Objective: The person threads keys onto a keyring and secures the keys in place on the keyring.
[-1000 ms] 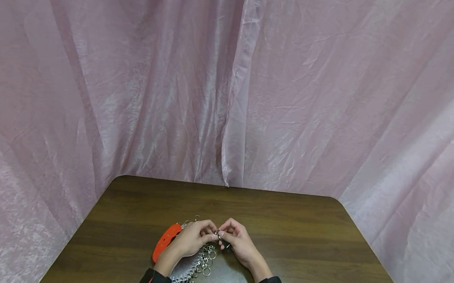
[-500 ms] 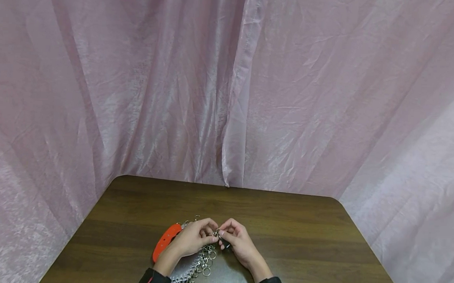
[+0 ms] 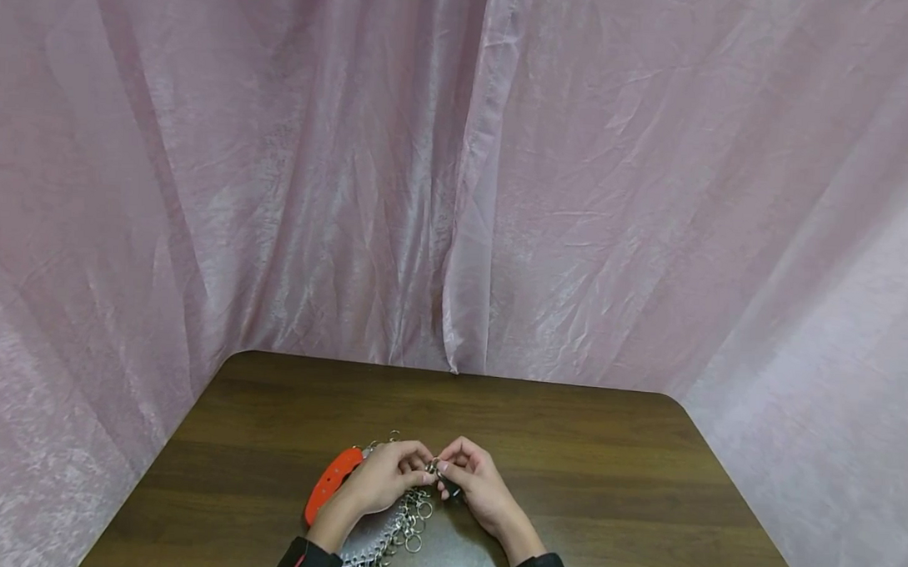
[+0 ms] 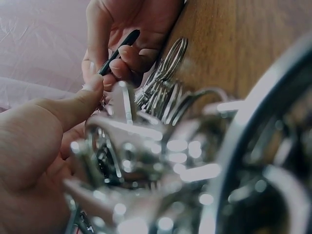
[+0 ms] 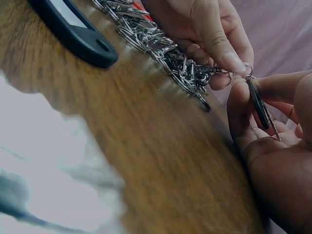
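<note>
My left hand (image 3: 381, 479) pinches a small metal key ring (image 5: 248, 70) between thumb and forefinger. Facing it, my right hand (image 3: 480, 486) holds a flat black key tag (image 5: 257, 103) that hangs at that ring; a thin metal strip (image 5: 273, 126), seen edge-on, lies along the tag. The fingertips of both hands nearly meet at the ring. Under and beside the left forearm lies a grey plate (image 3: 366, 531) with an orange curved piece (image 3: 332, 485). Many metal clasps and rings (image 3: 416, 520) line the plate's edge; they fill the left wrist view, blurred up close.
Another black key tag (image 5: 83, 44) with a white label lies on the wooden table (image 3: 605, 472) near the front. A pale, blurred, shiny thing (image 5: 48, 161) fills the lower left of the right wrist view. A pink curtain (image 3: 427, 191) hangs behind the table.
Both hands stay in almost the same place. The left fingertips have shifted slightly at the ring, and the plate and tags have not moved.
</note>
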`<state>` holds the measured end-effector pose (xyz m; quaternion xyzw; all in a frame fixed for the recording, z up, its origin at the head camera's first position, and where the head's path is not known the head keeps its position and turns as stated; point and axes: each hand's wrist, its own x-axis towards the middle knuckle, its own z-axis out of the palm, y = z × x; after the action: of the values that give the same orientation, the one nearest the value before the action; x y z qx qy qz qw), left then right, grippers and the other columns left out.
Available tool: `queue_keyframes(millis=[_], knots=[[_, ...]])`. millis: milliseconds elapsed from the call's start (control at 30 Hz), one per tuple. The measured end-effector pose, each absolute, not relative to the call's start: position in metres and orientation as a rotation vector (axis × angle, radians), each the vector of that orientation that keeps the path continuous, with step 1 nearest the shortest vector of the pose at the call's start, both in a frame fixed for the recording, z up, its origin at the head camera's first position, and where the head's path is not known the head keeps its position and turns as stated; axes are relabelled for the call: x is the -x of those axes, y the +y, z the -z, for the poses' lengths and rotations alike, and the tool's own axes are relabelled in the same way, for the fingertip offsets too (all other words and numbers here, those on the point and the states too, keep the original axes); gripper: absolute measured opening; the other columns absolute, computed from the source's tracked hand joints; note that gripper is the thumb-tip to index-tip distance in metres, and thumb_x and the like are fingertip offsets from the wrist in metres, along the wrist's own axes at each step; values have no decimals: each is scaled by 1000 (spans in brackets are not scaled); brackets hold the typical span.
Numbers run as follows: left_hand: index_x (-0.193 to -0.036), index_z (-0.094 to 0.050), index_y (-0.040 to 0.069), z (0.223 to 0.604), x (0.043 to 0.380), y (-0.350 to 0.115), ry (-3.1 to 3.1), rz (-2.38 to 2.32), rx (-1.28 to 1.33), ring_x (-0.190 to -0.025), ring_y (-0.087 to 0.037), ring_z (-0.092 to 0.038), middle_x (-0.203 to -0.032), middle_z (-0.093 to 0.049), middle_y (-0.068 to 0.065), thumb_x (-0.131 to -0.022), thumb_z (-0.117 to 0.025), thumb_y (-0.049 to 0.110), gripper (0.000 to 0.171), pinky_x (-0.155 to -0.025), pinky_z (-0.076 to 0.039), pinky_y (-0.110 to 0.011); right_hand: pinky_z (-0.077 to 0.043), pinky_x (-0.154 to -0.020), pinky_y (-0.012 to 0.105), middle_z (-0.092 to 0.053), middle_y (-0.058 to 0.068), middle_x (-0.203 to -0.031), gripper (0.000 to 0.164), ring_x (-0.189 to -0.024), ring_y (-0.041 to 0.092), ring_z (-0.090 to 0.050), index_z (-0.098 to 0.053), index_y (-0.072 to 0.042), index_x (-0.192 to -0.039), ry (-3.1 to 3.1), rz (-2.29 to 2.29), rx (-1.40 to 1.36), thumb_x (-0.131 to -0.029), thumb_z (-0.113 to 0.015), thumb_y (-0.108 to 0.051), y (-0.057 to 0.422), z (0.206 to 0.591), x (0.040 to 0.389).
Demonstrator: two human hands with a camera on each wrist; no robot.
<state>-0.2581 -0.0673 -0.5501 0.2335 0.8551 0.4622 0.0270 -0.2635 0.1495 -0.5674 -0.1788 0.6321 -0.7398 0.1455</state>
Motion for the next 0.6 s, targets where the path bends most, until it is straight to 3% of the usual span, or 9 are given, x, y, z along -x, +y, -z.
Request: queue_keyframes(millis=[233,433,600], knots=[[-105,-74,20,552,259,-67,2660,-1431,-729,-74,-3,-62,-86,-68,15,-97,-79,29,12,-68,-50,-27,-55,-66,23,-64,7,-95,14,-76,13,-64,-52,10,-110,1820,2126,518,-105,-60,0,150,569,264],[-103,-74,20,551,259,-67,2669,-1422,-714,-73,-3,-61,-85,-68,15,-97,-79,29,13,-67,-51,-27,-56,-66,23,-63,6,-95,26,-76,13,-64,-48,18,-115,1827,2120,517,-105,-61,-1,150,568,263],[-113,-73,21,551,260,-66,2687,-1377,-754,-74,-2,-61,-89,-69,13,-96,-81,20,19,-68,-50,-28,-56,-65,23,-63,7,-95,24,-77,13,-63,-49,16,-114,1835,2123,503,-105,-61,-2,150,566,263]])
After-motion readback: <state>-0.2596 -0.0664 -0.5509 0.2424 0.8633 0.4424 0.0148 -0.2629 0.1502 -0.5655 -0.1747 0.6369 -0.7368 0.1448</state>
